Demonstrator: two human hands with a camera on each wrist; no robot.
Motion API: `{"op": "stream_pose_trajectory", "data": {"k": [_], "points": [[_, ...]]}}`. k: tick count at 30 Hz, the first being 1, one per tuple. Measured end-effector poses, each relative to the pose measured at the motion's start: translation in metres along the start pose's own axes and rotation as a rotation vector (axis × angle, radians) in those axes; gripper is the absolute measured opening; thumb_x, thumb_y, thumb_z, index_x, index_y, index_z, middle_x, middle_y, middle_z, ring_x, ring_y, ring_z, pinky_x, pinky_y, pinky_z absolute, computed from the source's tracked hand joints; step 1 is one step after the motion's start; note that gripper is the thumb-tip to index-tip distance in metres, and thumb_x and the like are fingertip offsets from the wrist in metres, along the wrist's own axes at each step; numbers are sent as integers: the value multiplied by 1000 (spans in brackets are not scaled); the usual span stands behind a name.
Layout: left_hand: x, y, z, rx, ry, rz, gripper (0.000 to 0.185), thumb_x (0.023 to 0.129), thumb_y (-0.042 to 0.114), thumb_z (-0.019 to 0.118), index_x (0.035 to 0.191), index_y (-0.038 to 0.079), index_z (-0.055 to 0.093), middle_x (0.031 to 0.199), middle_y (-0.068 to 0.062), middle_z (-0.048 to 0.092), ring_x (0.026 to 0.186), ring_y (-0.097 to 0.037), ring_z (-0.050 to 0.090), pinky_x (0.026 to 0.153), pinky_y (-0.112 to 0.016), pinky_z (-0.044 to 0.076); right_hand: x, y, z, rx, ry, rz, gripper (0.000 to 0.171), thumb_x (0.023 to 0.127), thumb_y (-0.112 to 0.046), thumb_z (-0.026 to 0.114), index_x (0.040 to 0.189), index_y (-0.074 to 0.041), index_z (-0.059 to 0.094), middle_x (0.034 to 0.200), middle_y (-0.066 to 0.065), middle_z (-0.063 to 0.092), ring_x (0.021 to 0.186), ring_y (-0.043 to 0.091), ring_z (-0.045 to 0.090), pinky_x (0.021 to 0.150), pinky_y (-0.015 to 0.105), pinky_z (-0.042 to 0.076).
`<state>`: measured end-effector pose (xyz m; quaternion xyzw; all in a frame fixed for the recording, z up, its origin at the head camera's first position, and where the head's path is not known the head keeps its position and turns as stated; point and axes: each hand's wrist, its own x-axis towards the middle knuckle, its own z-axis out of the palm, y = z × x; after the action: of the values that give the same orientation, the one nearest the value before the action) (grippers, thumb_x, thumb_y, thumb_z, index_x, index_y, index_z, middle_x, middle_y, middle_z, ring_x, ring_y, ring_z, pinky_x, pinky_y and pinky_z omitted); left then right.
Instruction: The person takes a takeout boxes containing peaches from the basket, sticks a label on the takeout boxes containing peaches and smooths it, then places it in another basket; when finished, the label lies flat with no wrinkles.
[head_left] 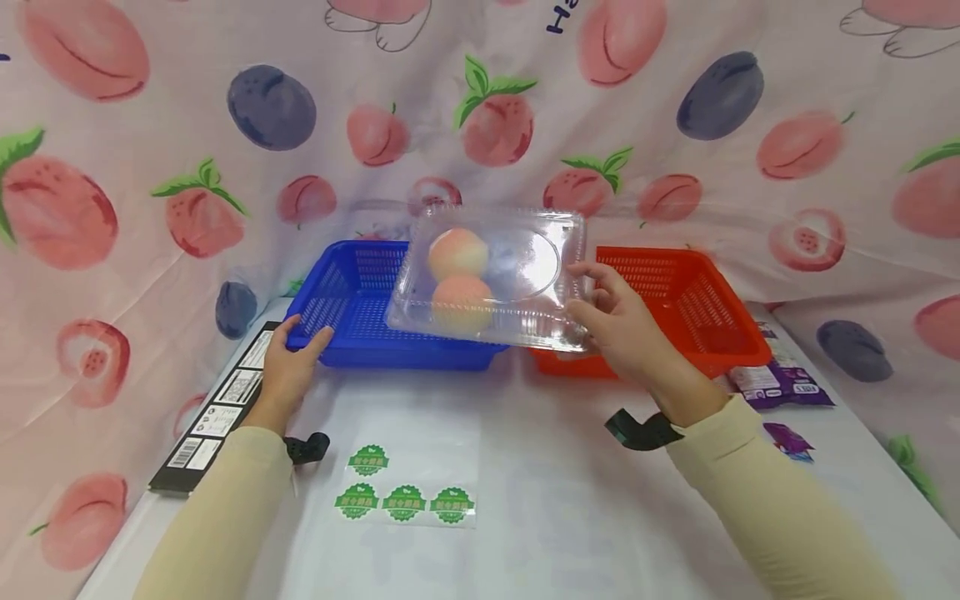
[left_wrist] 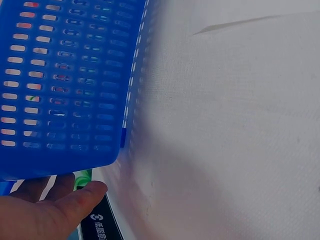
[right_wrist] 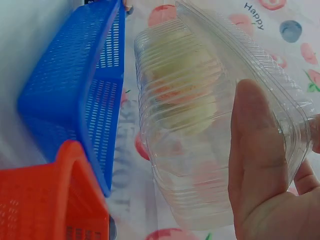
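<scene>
A clear plastic clamshell box [head_left: 517, 267], its lid down, hangs tilted above the two baskets. Inside it, at the left end, lie two pink-and-yellow peaches [head_left: 459, 254]. My right hand [head_left: 618, 321] grips the box by its right edge; in the right wrist view the thumb [right_wrist: 257, 135] presses on the near side. My left hand [head_left: 292, 362] holds the near left corner of a blue basket [head_left: 408, 354], thumb and fingers on either side of the corner. In the left wrist view, the basket wall [left_wrist: 60, 90] partly hides the fingers.
A red basket [head_left: 720, 329] stands right of the blue one. Purple packets [head_left: 783, 379] lie at the far right. A long black-and-white box [head_left: 225, 408] lies along the left side. A sheet of green round stickers [head_left: 405, 502] lies in front on the white table [head_left: 555, 517].
</scene>
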<state>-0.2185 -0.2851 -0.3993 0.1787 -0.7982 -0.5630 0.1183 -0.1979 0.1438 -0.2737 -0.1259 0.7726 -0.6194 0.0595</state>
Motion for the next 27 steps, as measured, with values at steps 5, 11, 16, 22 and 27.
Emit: {"op": "stream_pose_trajectory", "data": {"k": [5, 11, 16, 22, 27], "points": [[-1, -2, -1, 8, 4, 1, 83, 97, 48, 63, 161, 15, 21, 164, -16, 18, 149, -33, 19, 119, -46, 19, -32, 12, -15, -24, -3, 3, 41, 103, -16, 53, 142, -18, 38, 125, 21, 46, 107, 33, 53, 78, 33, 59], [-1, -4, -3, 31, -8, -5, 85, 96, 51, 61, 161, 16, 19, 164, -16, 16, 149, -34, 18, 119, -49, 18, -69, 30, -25, 51, -24, -17, 38, 104, -12, 52, 139, -23, 40, 134, 25, 40, 111, 34, 57, 72, 47, 60], [1, -3, -3, 32, -20, -22, 88, 95, 55, 59, 162, 18, 16, 165, -16, 15, 149, -35, 18, 118, -51, 21, -93, 39, -29, 36, -3, -4, 39, 104, -13, 55, 138, -23, 40, 141, 23, 39, 113, 33, 58, 72, 50, 59], [1, -2, 0, 13, -25, -19, 87, 95, 54, 60, 162, 18, 17, 165, -15, 15, 149, -35, 19, 117, -50, 24, -118, 55, -35, 75, -18, 63, 39, 104, -14, 55, 136, -27, 40, 141, 23, 35, 109, 28, 60, 72, 51, 58], [1, -1, 2, -8, -30, -8, 86, 96, 51, 61, 162, 17, 17, 164, -16, 17, 148, -34, 22, 117, -49, 25, -135, 73, -45, 90, -24, 178, 41, 105, -13, 53, 138, -27, 36, 138, 26, 34, 103, 33, 61, 74, 50, 59]]}}
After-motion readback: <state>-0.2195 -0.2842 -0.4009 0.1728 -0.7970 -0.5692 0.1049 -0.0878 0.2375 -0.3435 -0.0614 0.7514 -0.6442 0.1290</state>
